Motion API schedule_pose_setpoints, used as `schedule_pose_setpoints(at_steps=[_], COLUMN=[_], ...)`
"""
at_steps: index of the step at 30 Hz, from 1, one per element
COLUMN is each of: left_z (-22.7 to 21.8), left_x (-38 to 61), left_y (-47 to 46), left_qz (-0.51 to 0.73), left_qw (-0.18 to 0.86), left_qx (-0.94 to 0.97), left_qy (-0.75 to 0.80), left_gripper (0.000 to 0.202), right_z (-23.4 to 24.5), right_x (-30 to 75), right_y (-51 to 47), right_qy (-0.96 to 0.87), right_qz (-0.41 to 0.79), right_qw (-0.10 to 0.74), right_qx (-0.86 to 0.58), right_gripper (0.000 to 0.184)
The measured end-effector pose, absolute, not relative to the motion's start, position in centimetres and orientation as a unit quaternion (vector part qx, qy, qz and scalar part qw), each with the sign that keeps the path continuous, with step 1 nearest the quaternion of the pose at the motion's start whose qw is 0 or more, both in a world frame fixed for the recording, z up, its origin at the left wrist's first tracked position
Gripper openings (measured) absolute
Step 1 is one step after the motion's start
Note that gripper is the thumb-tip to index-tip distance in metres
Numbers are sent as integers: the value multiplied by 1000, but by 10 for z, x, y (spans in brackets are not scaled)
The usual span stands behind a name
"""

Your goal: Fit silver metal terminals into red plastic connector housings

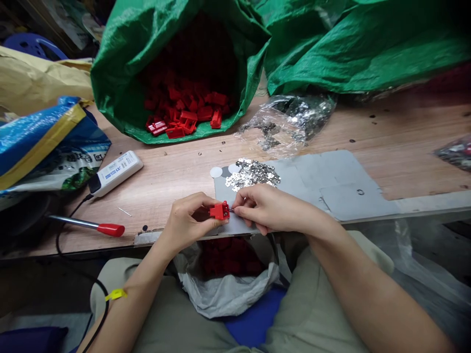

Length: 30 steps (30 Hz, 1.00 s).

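Note:
Between the fingers and thumb of my left hand is a red plastic housing, held just above the table's front edge. My right hand pinches a small, thin metal piece against the housing's right side. Whether its tip sits inside the housing, I cannot tell. Just behind my hands, a pile of small shiny metal plates lies on a grey mat. Below the table edge, a white sack between my legs holds more red pieces.
A green woven bag lies open with many red housings inside. Right of it rests a clear plastic bag of metal parts. At left are a white power bank with a cable and a red-tipped lever jutting over the table.

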<state>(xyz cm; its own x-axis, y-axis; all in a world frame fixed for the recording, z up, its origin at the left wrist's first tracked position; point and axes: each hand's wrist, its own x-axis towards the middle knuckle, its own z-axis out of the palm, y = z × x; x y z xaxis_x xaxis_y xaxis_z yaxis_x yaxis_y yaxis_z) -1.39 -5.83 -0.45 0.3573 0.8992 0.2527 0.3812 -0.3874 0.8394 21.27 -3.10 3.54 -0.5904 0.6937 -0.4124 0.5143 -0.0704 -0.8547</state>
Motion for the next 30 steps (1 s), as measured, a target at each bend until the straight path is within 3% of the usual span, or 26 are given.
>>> schedule_pose_setpoints(at_steps=[10,17,23,30], left_z=[-5,-2,-6,-5], left_x=[-14,-14,-14,-15], left_y=[-60,-57,-58,-59], left_qz=[370,361,365,361], left_qw=[348,342,370,363], left_qx=[746,756,731,736], left_qy=[431,426,442,442], left_gripper=[24,22,23,25], right_z=[33,34,34,39], right_x=[217,212,215,209], right_y=[-27,-30,-25,-28], right_qy=[-654,-688,-664,-694], right_qz=[612,559,608,548], right_qw=[86,91,84,62], right_qx=[-436,-454,-427,-463], right_gripper=[8,7,9,8])
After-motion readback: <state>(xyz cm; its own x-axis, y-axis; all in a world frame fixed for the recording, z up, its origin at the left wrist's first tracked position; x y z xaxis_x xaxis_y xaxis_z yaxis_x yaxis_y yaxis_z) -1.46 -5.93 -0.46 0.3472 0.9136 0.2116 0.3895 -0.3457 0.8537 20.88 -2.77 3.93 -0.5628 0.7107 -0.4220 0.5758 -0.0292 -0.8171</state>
